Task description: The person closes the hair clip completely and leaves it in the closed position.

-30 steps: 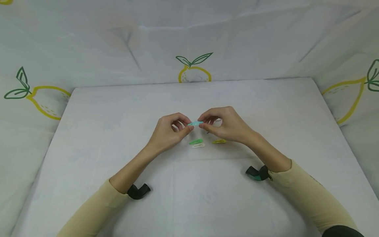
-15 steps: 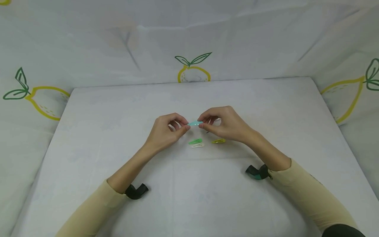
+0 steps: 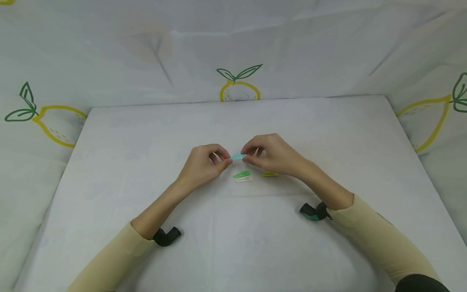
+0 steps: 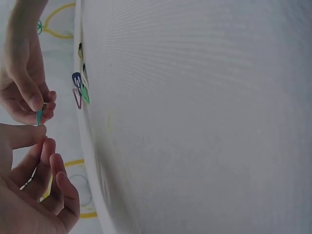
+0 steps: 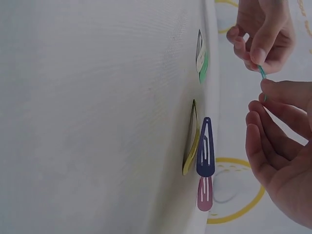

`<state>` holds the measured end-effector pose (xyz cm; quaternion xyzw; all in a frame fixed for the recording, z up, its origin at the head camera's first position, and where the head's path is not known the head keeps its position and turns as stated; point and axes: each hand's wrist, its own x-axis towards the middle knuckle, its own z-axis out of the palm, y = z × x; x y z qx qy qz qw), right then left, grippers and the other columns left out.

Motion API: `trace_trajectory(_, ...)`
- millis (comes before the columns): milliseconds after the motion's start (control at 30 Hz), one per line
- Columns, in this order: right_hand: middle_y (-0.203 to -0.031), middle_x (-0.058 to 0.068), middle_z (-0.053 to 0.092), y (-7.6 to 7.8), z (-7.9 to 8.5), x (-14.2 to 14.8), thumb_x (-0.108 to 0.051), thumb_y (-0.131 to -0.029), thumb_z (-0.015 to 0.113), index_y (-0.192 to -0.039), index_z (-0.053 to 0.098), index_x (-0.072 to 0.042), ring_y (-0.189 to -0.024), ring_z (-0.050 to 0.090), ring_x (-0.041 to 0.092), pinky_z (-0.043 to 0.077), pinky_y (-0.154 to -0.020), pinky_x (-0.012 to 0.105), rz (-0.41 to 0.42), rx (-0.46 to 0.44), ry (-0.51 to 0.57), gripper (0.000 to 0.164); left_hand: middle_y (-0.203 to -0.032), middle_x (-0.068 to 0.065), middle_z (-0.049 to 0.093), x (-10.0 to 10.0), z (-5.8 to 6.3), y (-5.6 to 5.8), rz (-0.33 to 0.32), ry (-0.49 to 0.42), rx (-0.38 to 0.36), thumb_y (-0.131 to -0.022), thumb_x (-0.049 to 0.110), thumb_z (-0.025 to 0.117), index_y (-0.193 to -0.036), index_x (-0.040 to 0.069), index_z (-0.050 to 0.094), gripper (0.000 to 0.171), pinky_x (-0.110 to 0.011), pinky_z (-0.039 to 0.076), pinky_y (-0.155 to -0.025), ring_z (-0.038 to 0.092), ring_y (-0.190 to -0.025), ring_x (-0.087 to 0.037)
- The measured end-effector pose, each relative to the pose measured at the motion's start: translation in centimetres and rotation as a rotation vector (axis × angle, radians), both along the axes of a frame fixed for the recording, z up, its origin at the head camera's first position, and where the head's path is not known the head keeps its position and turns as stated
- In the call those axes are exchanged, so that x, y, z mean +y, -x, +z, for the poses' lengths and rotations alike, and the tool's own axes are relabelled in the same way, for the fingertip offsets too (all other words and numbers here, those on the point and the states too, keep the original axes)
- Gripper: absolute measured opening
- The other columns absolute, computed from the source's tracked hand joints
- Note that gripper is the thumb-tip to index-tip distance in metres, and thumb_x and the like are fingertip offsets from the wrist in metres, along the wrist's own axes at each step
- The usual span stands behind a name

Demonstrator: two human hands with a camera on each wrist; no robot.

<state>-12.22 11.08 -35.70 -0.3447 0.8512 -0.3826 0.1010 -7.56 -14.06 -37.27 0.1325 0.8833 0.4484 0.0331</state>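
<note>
A turquoise snap hair clip (image 3: 238,156) is held in the air, level between the two hands. At its left end, my left hand (image 3: 201,165) pinches it between thumb and fingertips. The right hand (image 3: 273,153) grips its other end in the same way, covering part of it. Below the hands, a green hair clip (image 3: 241,174) and a white one (image 3: 243,179) lie side by side on the table. A yellow hair clip (image 3: 269,174) lies to their right. The right wrist view also shows a dark blue hair clip (image 5: 206,151) and a pink one (image 5: 205,195), both hidden in the head view.
A white cloth covers the table (image 3: 146,134), whose far edge meets a white curtain (image 3: 310,48) printed with lemons. Black wrist cameras sit below each wrist, one by the left sleeve (image 3: 109,259), the other by the right sleeve (image 3: 379,235).
Both hands have come slightly nearer the person, keeping hold of the turquoise hair clip. The right hand has also shifted a little left. The clips on the table have stayed put.
</note>
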Motion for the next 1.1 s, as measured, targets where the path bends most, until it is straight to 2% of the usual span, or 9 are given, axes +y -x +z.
trace_trajectory(300,-0.098,-0.001,0.081,0.2,-0.15,-0.31,-0.008,-0.094,0.08,-0.108,0.082,-0.009,-0.088,0.074,0.013,0.063,-0.083,0.037,0.012,-0.018,-0.053,0.014,-0.082,0.001,0.073,0.01,-0.31,-0.06,0.01,0.061,-0.035,-0.094,0.019,0.08,-0.093,0.013,0.079,0.006,-0.025,0.046,-0.06,0.061,-0.065,-0.013)
trace_trajectory(600,-0.103,0.002,0.081,0.25,-0.39,-0.49,-0.007,-0.094,0.08,-0.107,0.082,-0.008,-0.093,0.073,0.019,0.062,-0.087,0.042,0.042,0.021,-0.113,0.014,-0.081,0.004,0.072,0.21,-0.23,-0.2,0.026,0.131,-0.083,-0.094,0.021,0.079,-0.094,0.017,0.08,0.004,-0.029,0.045,-0.06,0.058,-0.066,-0.014)
trace_trajectory(833,-0.105,0.002,0.081,0.15,-0.31,-0.66,-0.009,-0.095,0.08,-0.106,0.083,-0.01,-0.096,0.071,0.02,0.057,-0.088,0.038,0.048,0.02,-0.163,0.012,-0.085,0.004,0.075,0.47,-0.21,0.1,-0.002,0.221,-0.09,-0.095,0.022,0.079,-0.093,0.019,0.08,0.003,-0.03,0.048,-0.064,0.062,-0.071,-0.013)
trace_trajectory(1100,-0.106,0.003,0.08,0.3,-0.4,-0.98,-0.011,-0.094,0.081,-0.104,0.083,-0.01,-0.101,0.072,0.023,0.059,-0.093,0.043,0.062,-0.005,-0.192,0.01,-0.084,0.004,0.075,0.57,-0.24,0.37,-0.023,0.268,-0.111,-0.094,0.022,0.079,-0.09,0.021,0.079,0.004,-0.031,0.049,-0.066,0.065,-0.075,-0.014)
